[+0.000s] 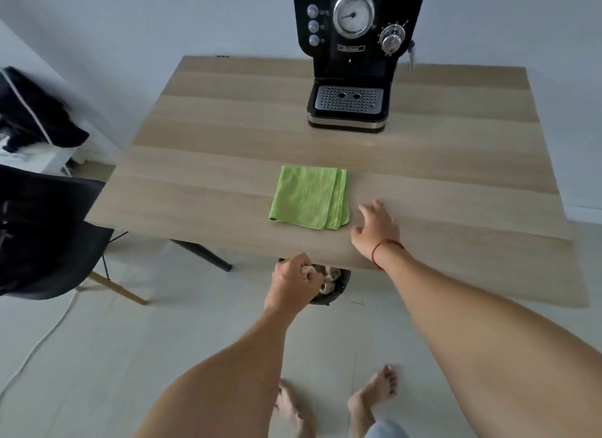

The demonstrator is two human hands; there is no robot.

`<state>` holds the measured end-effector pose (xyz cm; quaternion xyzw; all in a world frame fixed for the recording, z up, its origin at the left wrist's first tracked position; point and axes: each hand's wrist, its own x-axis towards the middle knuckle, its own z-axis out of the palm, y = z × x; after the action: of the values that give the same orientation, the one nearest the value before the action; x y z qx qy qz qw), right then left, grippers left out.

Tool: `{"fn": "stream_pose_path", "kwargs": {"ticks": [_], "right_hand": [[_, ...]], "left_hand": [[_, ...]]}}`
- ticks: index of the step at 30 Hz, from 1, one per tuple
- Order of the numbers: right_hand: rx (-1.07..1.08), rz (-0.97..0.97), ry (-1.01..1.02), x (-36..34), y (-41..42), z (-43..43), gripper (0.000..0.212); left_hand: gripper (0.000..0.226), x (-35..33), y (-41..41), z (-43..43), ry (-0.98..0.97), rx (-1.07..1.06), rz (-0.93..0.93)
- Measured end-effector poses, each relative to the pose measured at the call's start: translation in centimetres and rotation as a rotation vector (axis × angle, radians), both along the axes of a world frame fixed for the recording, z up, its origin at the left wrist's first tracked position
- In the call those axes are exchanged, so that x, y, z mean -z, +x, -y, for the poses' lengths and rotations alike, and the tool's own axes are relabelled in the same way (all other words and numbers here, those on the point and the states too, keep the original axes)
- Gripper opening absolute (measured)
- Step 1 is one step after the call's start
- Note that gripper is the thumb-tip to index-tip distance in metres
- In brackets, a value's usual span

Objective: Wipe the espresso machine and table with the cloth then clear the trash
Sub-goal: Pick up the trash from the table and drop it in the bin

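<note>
Pale room, light floor, and a wood-grain bench taking up most of the view. The bit that matters right now is the trash. It's a pale crumpled wad pinched in the curled fingers of the left hand, just off the near edge of the bench and right above a dark bin on the floor. The bin sits half tucked under the bench edge and already has more pale crumpled stuff in it. So I'd say this is the clear-the-trash step, pretty much at the drop.

Tip for doing it clean: get the hand over the open part of the bin, not the rim hidden under the bench. Then let go low so the wad doesn't bounce out onto the floor.

The right hand is open, fingers spread, palm down on the bench close to the near edge and holding nothing. It's just right of the green cloth, which lies folded flat. The espresso machine stands at the far side, well apart from the cloth. There's a black chair off to the left.
</note>
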<state>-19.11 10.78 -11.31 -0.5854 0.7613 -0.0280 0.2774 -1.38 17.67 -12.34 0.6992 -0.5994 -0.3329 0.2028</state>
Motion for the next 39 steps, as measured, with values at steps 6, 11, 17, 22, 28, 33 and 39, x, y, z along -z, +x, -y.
{"fn": "stream_pose_path", "kwargs": {"ticks": [6, 11, 17, 22, 28, 33, 39], "right_hand": [[0.068, -0.074, -0.249, 3.5, 2.4, 0.6, 0.053], [0.065, -0.223, -0.393, 5.8, 2.9, 0.3, 0.062], [0.08, -0.237, -0.418, 6.4, 3.0, 0.4, 0.063], [0.089, -0.237, -0.423, 6.3, 2.9, 0.5, 0.062], [0.086, -0.237, -0.411, 6.5, 2.8, 0.3, 0.061], [0.055, -0.207, -0.304, 5.6, 2.8, 0.2, 0.062], [-0.005, -0.171, -0.155, 4.4, 3.1, -4.7, 0.063]], "left_hand": [[0.011, 4.4, 1.4, 0.9, 0.27, -0.159, -0.124], [0.018, 9.5, 1.2, 2.6, 0.519, -0.383, -0.241], [0.016, 12.9, 0.7, 4.8, 0.632, -0.552, -0.348], [0.031, 13.0, 0.3, 6.0, 0.668, -0.55, -0.376], [0.037, 11.9, 0.8, 4.6, 0.702, -0.528, -0.379], [0.052, 8.3, 3.5, 2.1, 0.626, -0.686, -0.289], [0.055, 2.2, 7.0, 2.0, 0.104, -0.631, 0.057]]}}
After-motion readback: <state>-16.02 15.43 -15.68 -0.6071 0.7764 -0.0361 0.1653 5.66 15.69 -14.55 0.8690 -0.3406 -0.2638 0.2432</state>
